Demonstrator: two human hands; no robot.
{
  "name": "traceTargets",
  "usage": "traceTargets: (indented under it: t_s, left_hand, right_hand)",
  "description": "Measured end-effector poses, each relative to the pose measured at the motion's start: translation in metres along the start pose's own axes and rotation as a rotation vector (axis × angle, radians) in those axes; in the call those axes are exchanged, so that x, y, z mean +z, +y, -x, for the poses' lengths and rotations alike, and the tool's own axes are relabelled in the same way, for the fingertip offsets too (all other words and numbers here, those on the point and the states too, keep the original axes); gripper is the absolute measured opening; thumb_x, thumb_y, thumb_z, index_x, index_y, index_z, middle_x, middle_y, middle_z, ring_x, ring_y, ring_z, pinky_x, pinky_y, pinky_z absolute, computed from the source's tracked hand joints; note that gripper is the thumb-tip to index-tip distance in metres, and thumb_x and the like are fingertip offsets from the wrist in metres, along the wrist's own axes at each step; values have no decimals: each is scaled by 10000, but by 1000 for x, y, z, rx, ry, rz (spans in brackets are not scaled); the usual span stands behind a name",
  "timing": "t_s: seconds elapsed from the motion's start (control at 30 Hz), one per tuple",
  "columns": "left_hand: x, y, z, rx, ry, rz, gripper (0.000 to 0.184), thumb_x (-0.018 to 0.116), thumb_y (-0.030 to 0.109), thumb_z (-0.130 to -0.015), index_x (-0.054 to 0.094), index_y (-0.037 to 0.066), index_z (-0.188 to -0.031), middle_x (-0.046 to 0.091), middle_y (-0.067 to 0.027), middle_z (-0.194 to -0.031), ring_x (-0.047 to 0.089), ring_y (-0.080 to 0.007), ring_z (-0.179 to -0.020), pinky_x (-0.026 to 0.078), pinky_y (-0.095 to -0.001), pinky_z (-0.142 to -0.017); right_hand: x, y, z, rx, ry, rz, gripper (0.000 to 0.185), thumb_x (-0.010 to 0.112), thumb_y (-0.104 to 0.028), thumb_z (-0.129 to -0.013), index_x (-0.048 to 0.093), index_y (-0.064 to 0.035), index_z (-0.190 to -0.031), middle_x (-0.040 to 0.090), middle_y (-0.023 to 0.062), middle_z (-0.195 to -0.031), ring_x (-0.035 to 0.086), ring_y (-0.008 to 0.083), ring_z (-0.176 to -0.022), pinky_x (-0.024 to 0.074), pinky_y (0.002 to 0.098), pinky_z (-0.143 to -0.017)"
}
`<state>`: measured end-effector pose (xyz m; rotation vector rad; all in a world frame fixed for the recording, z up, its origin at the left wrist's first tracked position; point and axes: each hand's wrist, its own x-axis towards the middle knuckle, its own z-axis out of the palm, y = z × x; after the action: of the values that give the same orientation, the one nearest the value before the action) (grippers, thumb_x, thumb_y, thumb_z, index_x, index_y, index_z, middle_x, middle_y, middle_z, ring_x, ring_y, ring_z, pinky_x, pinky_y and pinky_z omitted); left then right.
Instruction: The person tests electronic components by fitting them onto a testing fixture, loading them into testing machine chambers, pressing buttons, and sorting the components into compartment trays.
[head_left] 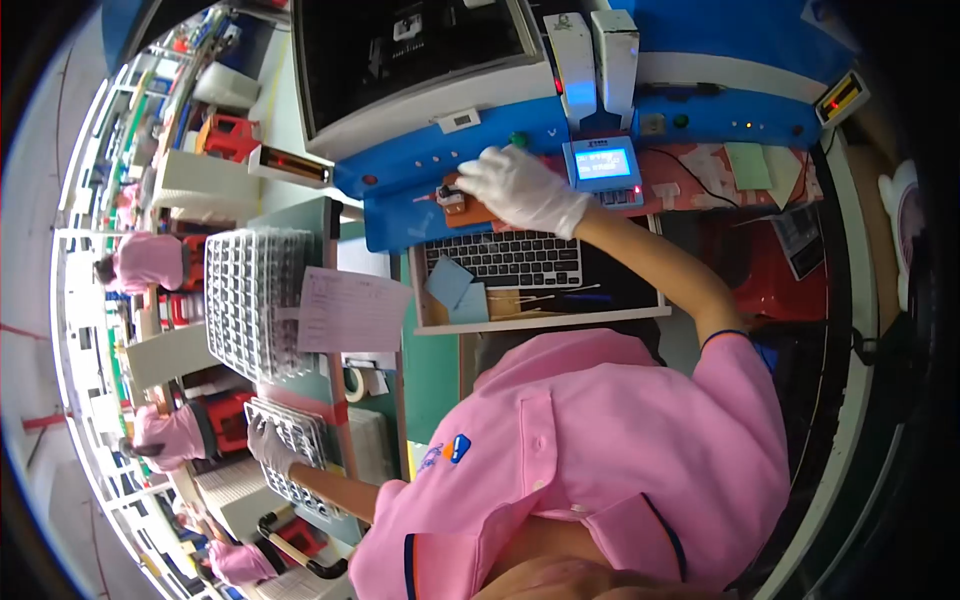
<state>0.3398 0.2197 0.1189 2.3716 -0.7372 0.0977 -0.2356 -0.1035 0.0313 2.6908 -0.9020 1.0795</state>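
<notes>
My right hand (525, 190), in a white glove, reaches over the machine's front ledge. Its fingers are loosely bent and apart, with the tips close above a small black-and-silver part (451, 198) on an orange block (468, 210). I cannot tell whether they touch it. Far to the left, my gloved left hand (270, 447) rests at a white gridded tray (300, 432) on a side bench. Its fingers look spread over the tray's edge, and nothing can be made out in them. Dark pieces sit in some of the tray's openings.
A small display unit (602, 165) stands beside my right wrist. Below lies a keyboard (505, 260) in a drawer with blue notes (450, 283) and swabs. Stacked white racks (255, 300) and a pink paper sheet (355, 310) occupy the side bench. Several people in pink sit further left.
</notes>
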Motion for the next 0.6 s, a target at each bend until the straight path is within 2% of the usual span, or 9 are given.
traceTargets:
  t_s: [0.07,0.13,0.2,0.27,0.33,0.37,0.4,0.5,0.6]
  left_hand:
    - [6,26,9,49,20,232,341,704,20,-794,687,-4,-1134,702,-96,-1087,646,-172,-951,524,-299,-842]
    - [9,104,44,171,-22,586,304,621,-7,-875,660,-29,-1176,683,-84,-1112,621,-138,-984,507,-266,-847]
    - [19,171,84,333,-105,587,304,588,20,-910,651,-11,-1205,678,-98,-1139,621,-142,-990,498,-261,-862]
    - [48,220,115,384,-215,688,280,573,58,-929,664,-15,-1183,676,-107,-1138,620,-152,-980,488,-266,-879]
    - [85,261,135,368,-303,609,183,599,34,-921,702,-10,-1065,685,-88,-1036,627,-155,-950,492,-284,-877]
    - [110,275,143,255,-416,686,240,581,78,-929,693,-18,-1119,688,-102,-1061,627,-165,-968,497,-277,-882]
    - [132,296,151,385,-465,555,229,586,62,-935,693,-11,-1123,689,-89,-1050,627,-153,-968,503,-273,-882]
    - [256,299,163,370,-570,989,233,653,28,-905,697,-8,-1131,691,-87,-1107,626,-134,-998,499,-276,-910]
    - [288,326,183,380,-531,1003,252,653,11,-893,704,42,-1138,698,-109,-1090,639,-197,-1063,496,-283,-921]
  right_hand:
    - [35,-8,-6,-34,10,63,238,598,-233,-930,649,-106,-1125,613,39,-923,588,208,-934,469,356,-803]
    - [52,-9,-12,-14,-80,34,224,601,-236,-927,648,-104,-1102,620,50,-932,599,216,-919,477,354,-787]
    - [63,-10,-18,26,-269,-35,199,609,-242,-921,646,-101,-1056,632,72,-949,622,232,-890,493,349,-756]
    - [62,-7,-26,42,-287,-105,193,609,-244,-921,643,-101,-1047,631,79,-940,627,243,-865,500,353,-740]
    - [60,-2,-30,105,-303,-234,181,610,-248,-921,638,-103,-1027,628,93,-921,639,265,-814,512,362,-708]
    - [64,0,-29,101,-316,-234,181,610,-248,-921,638,-103,-1027,628,93,-921,639,265,-814,512,362,-708]
    - [69,2,-28,69,-289,-228,171,619,-251,-920,630,-109,-1014,632,86,-899,636,263,-782,509,361,-697]
    - [73,6,-36,-2,-228,-201,156,639,-259,-916,615,-122,-987,639,72,-855,632,259,-718,503,358,-676]
    - [57,2,-35,91,-33,-331,173,660,-193,-906,623,-105,-1051,634,88,-924,628,279,-786,511,367,-720]
